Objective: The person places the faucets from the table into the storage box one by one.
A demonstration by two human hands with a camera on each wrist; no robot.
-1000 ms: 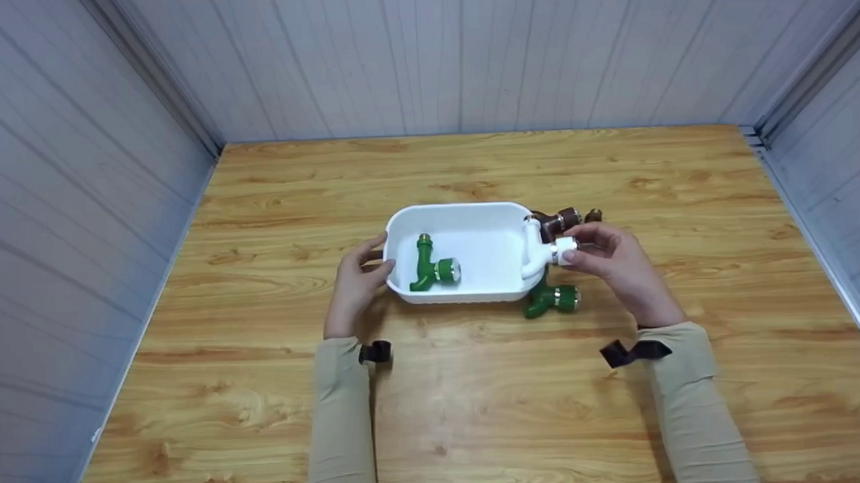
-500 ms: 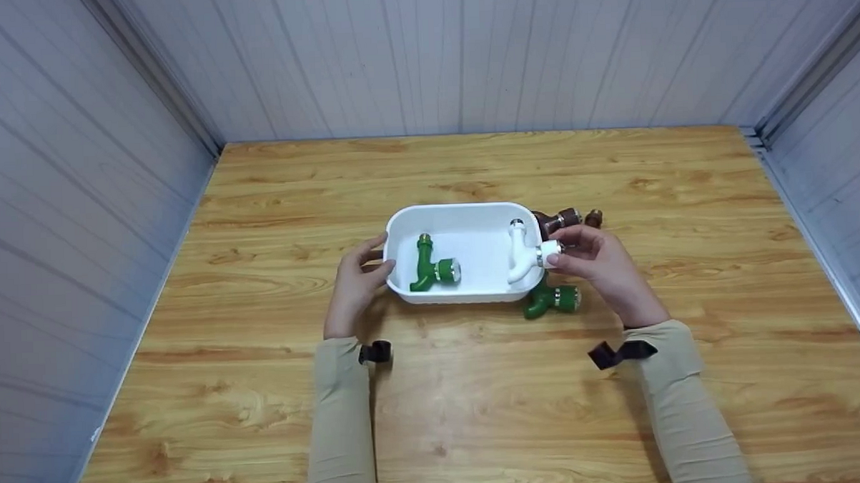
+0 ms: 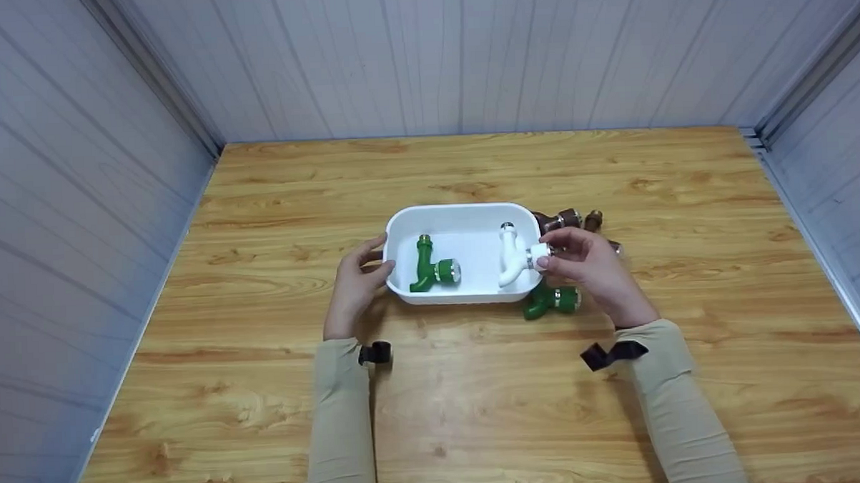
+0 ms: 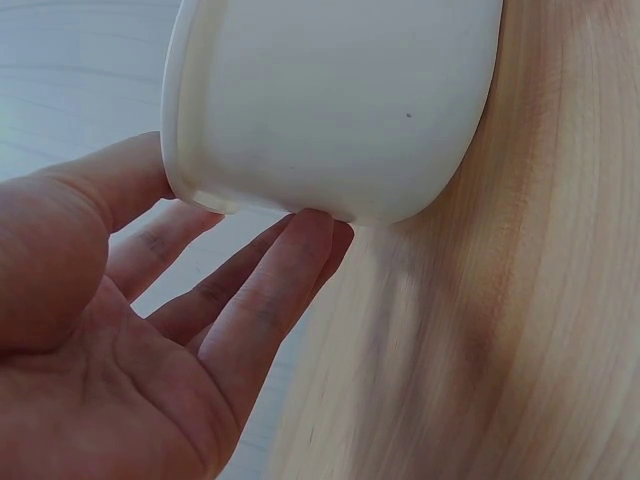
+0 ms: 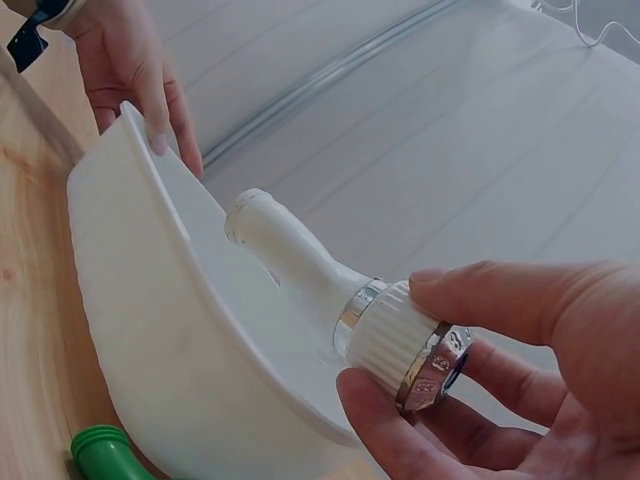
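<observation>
- Over the right end of a white, plastic-looking oblong tub with rounded corners (image 3: 478, 297), the right hand (image 3: 599, 268) holds a white, plastic-looking tap with a ribbed knob and silvery bands (image 3: 511, 259); thumb and fingers are clamped on the knob, the spout and inlet lying inside the rim. Whether the tap touches the tub's floor cannot be told.
- At the tub's opposite end, the left hand (image 3: 355, 283) pinches the wall, thumb over the rim, the other fingers against the outside.
- Inside the tub, near the left hand, lies a green tap with a brass-coloured threaded end (image 3: 425, 267).
- Just beyond the right end, on the wood-grain table (image 3: 443, 398), lie a darker green tap (image 3: 541, 303) and a brown tap with a silvery-banded knob (image 3: 560, 220).
- Behind the right hand, a second brown piece (image 3: 594, 220) is partly hidden.
- Around both wrists, black straps (image 3: 623, 353) cross beige sleeves (image 3: 694, 418).
</observation>
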